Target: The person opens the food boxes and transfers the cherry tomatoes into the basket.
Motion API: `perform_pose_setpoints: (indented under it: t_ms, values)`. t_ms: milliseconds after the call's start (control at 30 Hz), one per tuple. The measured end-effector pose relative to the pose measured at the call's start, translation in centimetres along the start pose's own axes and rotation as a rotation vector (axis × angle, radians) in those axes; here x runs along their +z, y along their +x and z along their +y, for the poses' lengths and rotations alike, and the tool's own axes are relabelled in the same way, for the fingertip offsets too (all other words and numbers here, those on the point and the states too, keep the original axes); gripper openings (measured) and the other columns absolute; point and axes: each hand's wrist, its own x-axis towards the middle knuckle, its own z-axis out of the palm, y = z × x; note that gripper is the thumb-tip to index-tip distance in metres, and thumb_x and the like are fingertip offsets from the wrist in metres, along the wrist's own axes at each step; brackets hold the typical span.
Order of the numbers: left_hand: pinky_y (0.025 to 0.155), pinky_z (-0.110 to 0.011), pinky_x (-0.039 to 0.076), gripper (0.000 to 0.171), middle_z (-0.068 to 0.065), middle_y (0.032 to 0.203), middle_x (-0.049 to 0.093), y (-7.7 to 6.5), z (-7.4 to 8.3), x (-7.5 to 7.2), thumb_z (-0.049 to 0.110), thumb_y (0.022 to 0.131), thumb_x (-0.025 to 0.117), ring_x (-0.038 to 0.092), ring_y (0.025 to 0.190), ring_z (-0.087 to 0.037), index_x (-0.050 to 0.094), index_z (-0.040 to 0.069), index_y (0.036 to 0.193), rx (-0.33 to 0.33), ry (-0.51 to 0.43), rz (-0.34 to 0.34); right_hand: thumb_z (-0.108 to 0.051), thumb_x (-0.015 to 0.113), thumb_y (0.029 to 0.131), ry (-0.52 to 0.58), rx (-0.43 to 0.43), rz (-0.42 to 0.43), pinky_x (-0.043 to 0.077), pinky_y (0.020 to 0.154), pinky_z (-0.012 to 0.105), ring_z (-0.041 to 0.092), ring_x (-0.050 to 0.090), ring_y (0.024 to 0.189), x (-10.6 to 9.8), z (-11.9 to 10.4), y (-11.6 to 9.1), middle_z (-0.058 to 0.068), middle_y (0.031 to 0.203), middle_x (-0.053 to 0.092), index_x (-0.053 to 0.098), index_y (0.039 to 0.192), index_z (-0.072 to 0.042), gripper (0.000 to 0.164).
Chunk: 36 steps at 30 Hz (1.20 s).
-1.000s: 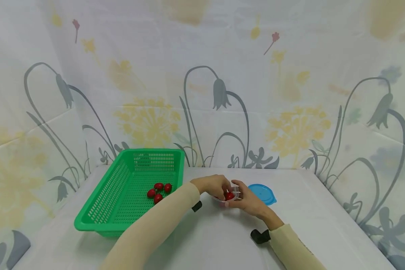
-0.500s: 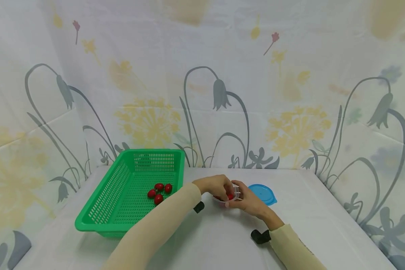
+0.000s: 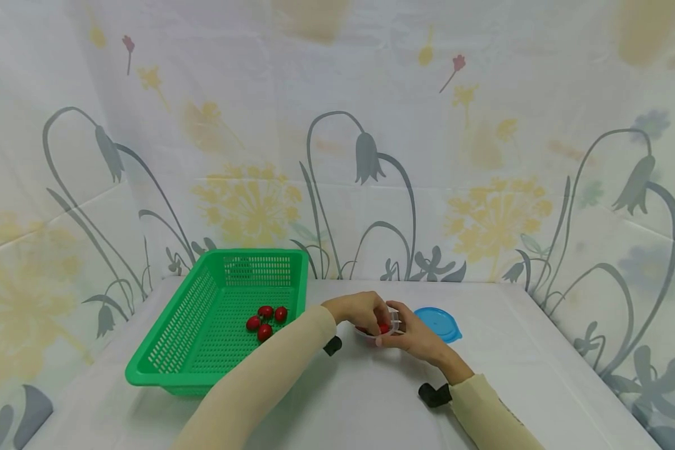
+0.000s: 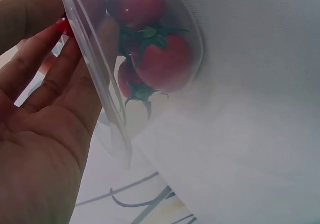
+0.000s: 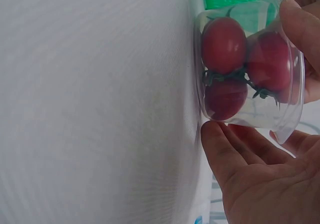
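head view: a clear tub (image 3: 394,320) stands mouth-up on the tabletop (image 3: 377,400), right hand (image 3: 413,338) curled round it, left hand (image 3: 360,308) bent down into it, its grip i can't tell; left wrist: tomatoes (image 4: 165,63) inside; right wrist: one tomato (image 5: 224,44) lies lengthwise along the base

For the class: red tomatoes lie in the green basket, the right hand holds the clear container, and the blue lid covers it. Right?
Not quite: the blue lid is not on the clear container. The head view shows it lying on the white table, right of the container. The rest stands: red tomatoes lie in the green basket, and the right hand holds the container.
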Motion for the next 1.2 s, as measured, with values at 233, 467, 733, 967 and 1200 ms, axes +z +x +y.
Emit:
perform_pose_setpoints:
  t_ms: [233,467,733,967,1200]
  values:
    - [0.073,-0.026,0.051,0.020,0.006,0.090,0.065,-0.2,0.0,-0.4,0.002,0.080,0.071,0.057,0.084,-0.012,0.072,0.016,0.093,-0.004,0.009,0.010,-0.024,0.077,0.081,-0.012,-0.002,-0.002,0.041,0.101,0.047,0.030,0.048,0.125,0.0,0.1,0.1,0.012,0.136,0.048,0.027,0.146,-0.012,0.082]
    - [0.070,-0.024,0.052,0.019,0.005,0.090,0.063,-1.7,0.8,-2.3,0.001,0.082,0.069,0.058,0.084,-0.013,0.071,0.015,0.096,0.015,0.026,0.068,-0.029,0.078,0.080,-0.036,0.026,0.020,0.042,0.099,0.051,0.031,0.047,0.124,0.1,0.0,0.1,0.009,0.135,0.049,0.029,0.145,-0.016,0.082]
    - [0.070,-0.022,0.053,0.016,0.004,0.090,0.065,-4.9,1.9,-5.0,0.002,0.084,0.068,0.063,0.085,-0.011,0.069,0.012,0.096,0.117,0.001,0.115,-0.025,0.078,0.080,-0.017,0.028,0.022,0.039,0.100,0.054,0.037,0.044,0.127,0.2,0.1,0.0,0.020,0.139,0.045,0.025,0.147,-0.007,0.087]
    - [0.075,-0.026,0.054,0.018,0.002,0.097,0.064,-9.0,1.0,-7.2,0.005,0.086,0.066,0.062,0.089,-0.015,0.067,0.011,0.103,0.134,-0.001,0.173,-0.026,0.078,0.080,-0.032,0.031,0.022,0.038,0.102,0.053,0.036,0.044,0.127,0.2,0.1,0.1,0.019,0.139,0.045,0.024,0.148,-0.006,0.088]
    - [0.078,-0.032,0.053,0.021,0.000,0.103,0.064,-13.0,-3.0,-9.7,0.005,0.086,0.065,0.062,0.094,-0.017,0.067,0.011,0.107,0.127,-0.062,0.245,-0.028,0.079,0.079,-0.042,0.019,0.021,0.038,0.102,0.052,0.037,0.043,0.128,0.2,0.1,0.0,0.020,0.139,0.044,0.023,0.148,-0.005,0.091]
